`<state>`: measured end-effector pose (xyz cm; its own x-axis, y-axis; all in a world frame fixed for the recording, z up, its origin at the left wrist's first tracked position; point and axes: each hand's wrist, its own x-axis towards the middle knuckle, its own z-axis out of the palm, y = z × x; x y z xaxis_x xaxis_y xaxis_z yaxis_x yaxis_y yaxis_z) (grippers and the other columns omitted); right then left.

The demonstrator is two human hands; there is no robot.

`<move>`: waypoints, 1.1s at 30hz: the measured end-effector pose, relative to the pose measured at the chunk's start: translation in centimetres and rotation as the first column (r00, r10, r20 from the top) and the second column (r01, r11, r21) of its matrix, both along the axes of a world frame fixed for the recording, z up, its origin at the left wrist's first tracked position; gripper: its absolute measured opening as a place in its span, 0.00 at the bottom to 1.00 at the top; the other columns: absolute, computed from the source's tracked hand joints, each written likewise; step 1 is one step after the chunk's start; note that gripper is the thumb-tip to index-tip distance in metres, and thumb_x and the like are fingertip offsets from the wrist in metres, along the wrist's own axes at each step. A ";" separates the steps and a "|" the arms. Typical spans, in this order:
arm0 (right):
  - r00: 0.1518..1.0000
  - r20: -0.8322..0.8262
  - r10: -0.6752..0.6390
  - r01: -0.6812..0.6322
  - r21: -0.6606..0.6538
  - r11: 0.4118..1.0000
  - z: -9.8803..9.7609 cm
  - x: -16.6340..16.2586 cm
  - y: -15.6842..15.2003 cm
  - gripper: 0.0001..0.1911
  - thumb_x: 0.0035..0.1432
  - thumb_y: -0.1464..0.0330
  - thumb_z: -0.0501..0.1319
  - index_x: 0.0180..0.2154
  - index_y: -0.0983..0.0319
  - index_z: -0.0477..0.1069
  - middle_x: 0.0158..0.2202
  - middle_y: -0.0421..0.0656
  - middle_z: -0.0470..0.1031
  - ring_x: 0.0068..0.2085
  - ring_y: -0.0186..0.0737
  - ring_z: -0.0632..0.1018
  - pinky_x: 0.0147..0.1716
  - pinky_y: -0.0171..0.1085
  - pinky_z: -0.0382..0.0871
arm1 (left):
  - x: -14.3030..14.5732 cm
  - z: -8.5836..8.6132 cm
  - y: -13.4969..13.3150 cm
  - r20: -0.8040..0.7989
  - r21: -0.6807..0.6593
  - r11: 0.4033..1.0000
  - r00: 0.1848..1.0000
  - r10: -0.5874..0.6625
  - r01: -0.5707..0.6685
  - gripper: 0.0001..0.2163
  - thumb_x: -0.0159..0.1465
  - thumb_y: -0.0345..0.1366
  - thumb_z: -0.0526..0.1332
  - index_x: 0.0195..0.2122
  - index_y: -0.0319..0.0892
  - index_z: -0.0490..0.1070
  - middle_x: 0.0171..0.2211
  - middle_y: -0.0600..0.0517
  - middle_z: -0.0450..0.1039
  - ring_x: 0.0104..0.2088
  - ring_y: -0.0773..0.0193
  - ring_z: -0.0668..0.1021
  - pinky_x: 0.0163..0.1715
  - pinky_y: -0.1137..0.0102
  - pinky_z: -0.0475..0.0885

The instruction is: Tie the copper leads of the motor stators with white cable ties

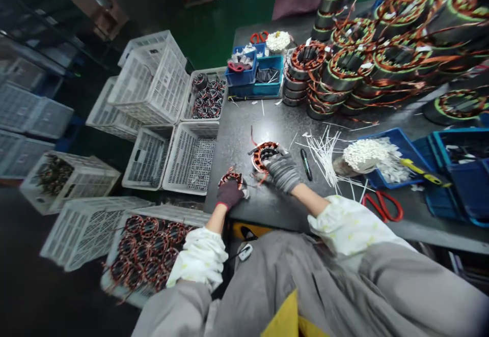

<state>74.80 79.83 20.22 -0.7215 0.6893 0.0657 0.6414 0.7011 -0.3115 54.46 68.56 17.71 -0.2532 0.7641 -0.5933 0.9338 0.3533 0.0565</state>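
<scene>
My left hand, in a dark glove, is closed on a small copper-wound stator lying near the front left edge of the dark worktable. Wearing a grey glove, my right hand rests curled over the rim of a second copper-wound stator a little farther in. A black marker lies just right of that hand. Loose white ties are scattered beyond it.
Stacked wound stators fill the table's back right. Blue bins stand at the back, another blue bin with white pieces at right, red-handled scissors near the front. White crates crowd the floor at left; one below holds stators.
</scene>
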 end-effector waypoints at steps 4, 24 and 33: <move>0.982 -0.157 -0.104 0.079 -0.162 0.984 -0.1 5.2 -2.2 0.23 0.66 0.51 0.61 0.46 0.65 0.80 0.45 0.52 0.83 0.48 0.52 0.81 0.57 0.51 0.72 | 0.6 -1.2 -0.4 -0.055 0.028 0.999 0.998 0.019 -0.017 0.25 0.66 0.49 0.60 0.57 0.37 0.75 0.53 0.35 0.80 0.55 0.44 0.81 0.57 0.55 0.72; 0.948 -0.307 0.086 -0.117 -0.085 0.989 -6.2 -1.0 -13.3 0.20 0.62 0.69 0.59 0.53 0.59 0.79 0.49 0.50 0.81 0.53 0.51 0.77 0.63 0.54 0.64 | -2.3 0.8 -0.9 -0.007 0.032 0.991 0.991 -0.131 0.131 0.30 0.60 0.48 0.66 0.61 0.38 0.71 0.58 0.37 0.76 0.61 0.43 0.75 0.65 0.54 0.64; 0.996 -0.084 -0.019 0.025 0.061 0.998 -6.2 2.2 -1.6 0.28 0.62 0.54 0.66 0.55 0.68 0.76 0.53 0.56 0.80 0.56 0.58 0.74 0.66 0.57 0.58 | 1.8 -2.6 -0.4 -0.192 0.134 0.987 0.975 0.113 -0.088 0.25 0.63 0.34 0.57 0.62 0.32 0.68 0.56 0.31 0.76 0.58 0.41 0.76 0.65 0.47 0.59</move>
<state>76.96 78.26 14.05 -0.6965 0.6977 0.1677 0.6307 0.7067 -0.3206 56.30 68.19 15.15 -0.4355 0.7932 -0.4255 0.8908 0.4477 -0.0771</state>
